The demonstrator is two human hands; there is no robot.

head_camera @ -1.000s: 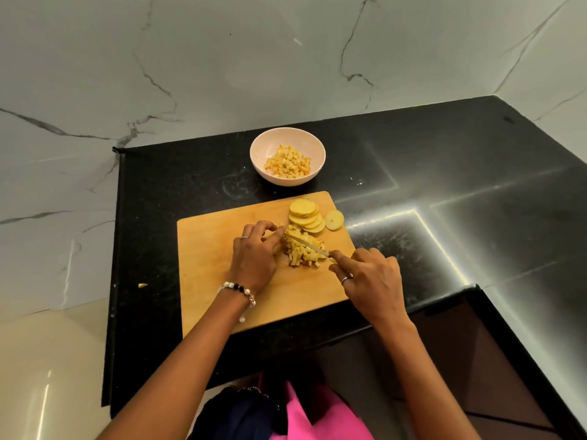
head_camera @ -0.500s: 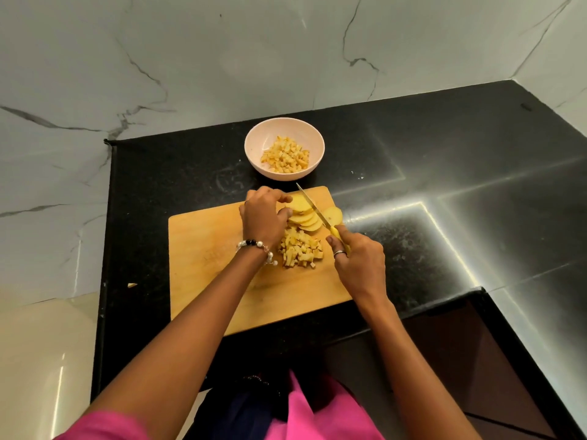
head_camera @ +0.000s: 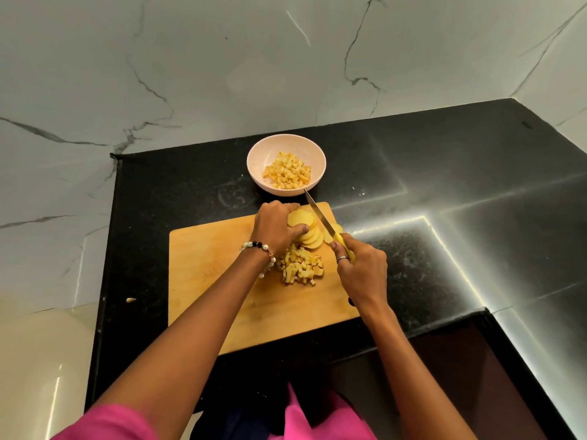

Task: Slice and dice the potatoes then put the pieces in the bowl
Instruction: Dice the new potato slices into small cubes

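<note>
A stack of round potato slices (head_camera: 305,230) lay fanned out at the far end of a wooden cutting board (head_camera: 216,268), overlapping one another like fallen coins. The left hand (head_camera: 276,230) reached in from the left and held this stack, its fingers curled around the slices with the thumb pressing on their near side. A beaded bracelet (head_camera: 260,252) hung at that wrist. Just to the right of the slices, one more slice (head_camera: 338,229) sat partly hidden behind the blade.

The right hand (head_camera: 362,268) gripped the yellow handle of a knife (head_camera: 320,219), fingers wrapped closed around it, with a ring on one finger. The blade pointed away from the person and angled to the left, running along the right side of the stacked slices, its tip reaching past the far edge of the board, close to the bowl.

Nearer the person, between the two wrists, a small heap of diced potato (head_camera: 301,268) rested on the board.

Beyond the board, just behind its far edge, stood a pale pink bowl (head_camera: 254,160) with a portion of diced potato pieces (head_camera: 286,174) already inside.

Board and bowl sat on a black, speckled surface (head_camera: 444,185) that caught bright reflected streaks of light. One stray scrap of potato (head_camera: 130,300) lay on the surface to the left of the board, well apart from it. White marble-patterned walls with dark veins rose behind. Pink sleeves showed at the bottom edge.
</note>
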